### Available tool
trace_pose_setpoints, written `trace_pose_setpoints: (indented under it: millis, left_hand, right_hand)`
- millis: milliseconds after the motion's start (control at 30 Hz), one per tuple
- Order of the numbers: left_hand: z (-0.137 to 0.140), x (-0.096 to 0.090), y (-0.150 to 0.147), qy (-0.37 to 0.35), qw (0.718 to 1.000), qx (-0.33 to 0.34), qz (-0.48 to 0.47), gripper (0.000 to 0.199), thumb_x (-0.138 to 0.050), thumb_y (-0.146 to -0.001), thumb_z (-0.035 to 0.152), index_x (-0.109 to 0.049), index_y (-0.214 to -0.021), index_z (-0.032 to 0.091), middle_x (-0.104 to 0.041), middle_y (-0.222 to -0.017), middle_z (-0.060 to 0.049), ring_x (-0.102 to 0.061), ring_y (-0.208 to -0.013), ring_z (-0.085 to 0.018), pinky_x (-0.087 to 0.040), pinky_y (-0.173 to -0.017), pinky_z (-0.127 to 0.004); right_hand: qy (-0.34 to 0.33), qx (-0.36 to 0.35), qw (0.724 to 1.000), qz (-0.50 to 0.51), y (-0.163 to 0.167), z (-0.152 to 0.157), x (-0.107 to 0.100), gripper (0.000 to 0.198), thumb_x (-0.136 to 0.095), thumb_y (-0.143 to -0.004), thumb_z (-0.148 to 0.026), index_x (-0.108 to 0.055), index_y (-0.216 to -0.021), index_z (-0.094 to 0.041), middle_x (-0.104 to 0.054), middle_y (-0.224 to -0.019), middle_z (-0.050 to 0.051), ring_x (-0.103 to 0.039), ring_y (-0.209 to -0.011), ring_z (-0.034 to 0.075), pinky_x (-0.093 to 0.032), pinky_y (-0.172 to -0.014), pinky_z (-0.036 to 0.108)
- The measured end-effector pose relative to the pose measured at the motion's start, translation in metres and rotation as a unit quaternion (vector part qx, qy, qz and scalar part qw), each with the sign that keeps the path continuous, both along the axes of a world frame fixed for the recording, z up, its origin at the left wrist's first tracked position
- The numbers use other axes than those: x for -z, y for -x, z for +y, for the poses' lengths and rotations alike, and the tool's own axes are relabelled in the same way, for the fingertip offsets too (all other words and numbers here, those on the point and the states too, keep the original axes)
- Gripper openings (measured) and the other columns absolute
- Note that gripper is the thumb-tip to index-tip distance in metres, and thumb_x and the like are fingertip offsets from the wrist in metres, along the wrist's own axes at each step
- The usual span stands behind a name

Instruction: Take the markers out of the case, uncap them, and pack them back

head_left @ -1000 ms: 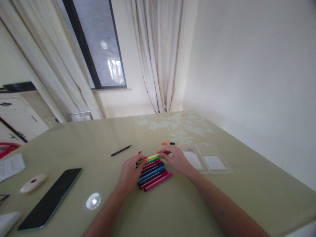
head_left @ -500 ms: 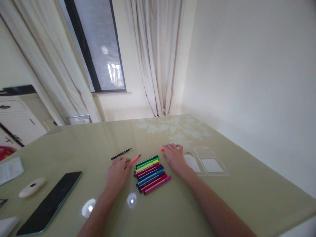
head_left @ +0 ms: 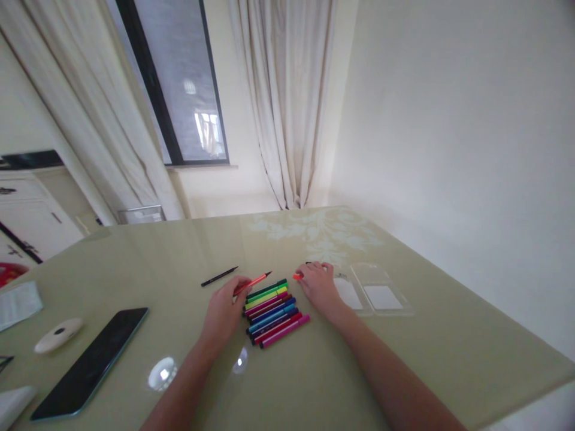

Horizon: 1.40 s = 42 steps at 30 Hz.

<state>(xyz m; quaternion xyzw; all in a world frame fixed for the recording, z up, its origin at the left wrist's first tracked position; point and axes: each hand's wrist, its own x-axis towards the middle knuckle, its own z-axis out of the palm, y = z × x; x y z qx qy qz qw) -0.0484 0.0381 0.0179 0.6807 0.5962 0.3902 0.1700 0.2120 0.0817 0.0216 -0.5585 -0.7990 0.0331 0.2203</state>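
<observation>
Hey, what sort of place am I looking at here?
Probably a room in a home: there are long pale curtains beside a window, a white cabinet at the far left, and a broad table with pens on it.

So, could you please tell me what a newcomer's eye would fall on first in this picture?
Probably the row of bright markers lying side by side on the pale green table, between the two hands. To its left, the left hand holds an uncapped orange marker; to its right, the right hand has its fingers on a small orange cap. The big dark screen at lower left also stands out.
</observation>
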Motion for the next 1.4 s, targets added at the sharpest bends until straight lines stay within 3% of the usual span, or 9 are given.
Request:
trace_pose_setpoints:
  millis: [67, 167, 267, 667, 1000, 1400]
  left_hand:
    - [0.000, -0.001, -0.003, -0.002, 1.000, 0.023, -0.020, 0.028, -0.050, -0.095, 0.044, -0.069, -0.101, 0.023, -0.077, -0.098, -0.005, -0.071, -0.091, -0.025, -0.053, -0.083, -0.036]
    - [0.000, -0.001, -0.005, -0.002, 0.998, 0.046, -0.033, 0.028, -0.051, -0.096, 0.042, -0.070, -0.100, 0.022, -0.077, -0.096, -0.005, -0.070, -0.089, -0.024, -0.054, -0.082, -0.035]
    - [0.000, -0.002, -0.007, -0.009, 0.998, 0.057, -0.040, 0.027, -0.051, -0.096, 0.041, -0.070, -0.101, 0.022, -0.076, -0.098, -0.005, -0.069, -0.090, -0.023, -0.054, -0.084, -0.035]
    - [-0.005, -0.004, -0.013, 0.009, 0.996, 0.074, -0.038, 0.027, -0.050, -0.095, 0.039, -0.070, -0.102, 0.022, -0.076, -0.102, -0.007, -0.069, -0.096, -0.025, -0.055, -0.088, -0.037]
    - [-0.008, -0.008, -0.020, 0.004, 0.995, 0.083, -0.046, 0.032, -0.052, -0.094, 0.039, -0.078, -0.103, 0.021, -0.080, -0.102, -0.006, -0.071, -0.092, -0.024, -0.055, -0.088, -0.035]
    - [-0.014, -0.011, -0.030, 0.041, 0.997, 0.043, -0.043, 0.032, -0.055, -0.091, 0.040, -0.082, -0.101, 0.026, -0.082, -0.100, -0.002, -0.075, -0.090, -0.026, -0.058, -0.086, -0.038]
  right_hand:
    - [0.011, -0.051, 0.993, 0.107, -0.003, -0.002, -0.003, 0.015, -0.060, -0.096, -0.016, -0.071, -0.104, -0.021, -0.074, -0.107, 0.007, -0.063, -0.108, 0.023, -0.038, -0.100, 0.041]
    - [0.004, -0.118, 0.961, 0.251, -0.006, -0.004, -0.006, 0.014, -0.064, -0.094, -0.018, -0.073, -0.104, -0.020, -0.072, -0.103, 0.006, -0.065, -0.100, 0.020, -0.047, -0.093, 0.034]
    - [0.005, -0.139, 0.942, 0.306, -0.005, -0.006, -0.010, 0.014, -0.064, -0.094, -0.020, -0.075, -0.103, -0.021, -0.070, -0.100, 0.005, -0.066, -0.096, 0.020, -0.050, -0.089, 0.033]
    - [0.021, -0.154, 0.952, 0.263, 0.005, -0.015, -0.018, 0.018, -0.063, -0.096, -0.023, -0.077, -0.107, -0.021, -0.072, -0.103, 0.007, -0.068, -0.098, 0.020, -0.053, -0.091, 0.034]
    - [0.043, -0.179, 0.931, 0.315, 0.004, -0.014, -0.018, 0.015, -0.069, -0.093, -0.030, -0.081, -0.097, -0.023, -0.078, -0.096, 0.005, -0.071, -0.092, 0.020, -0.053, -0.087, 0.033]
    - [0.056, -0.155, 0.932, 0.323, 0.001, -0.012, -0.012, 0.015, -0.070, -0.090, -0.033, -0.082, -0.092, -0.023, -0.080, -0.090, 0.005, -0.072, -0.085, 0.021, -0.054, -0.082, 0.034]
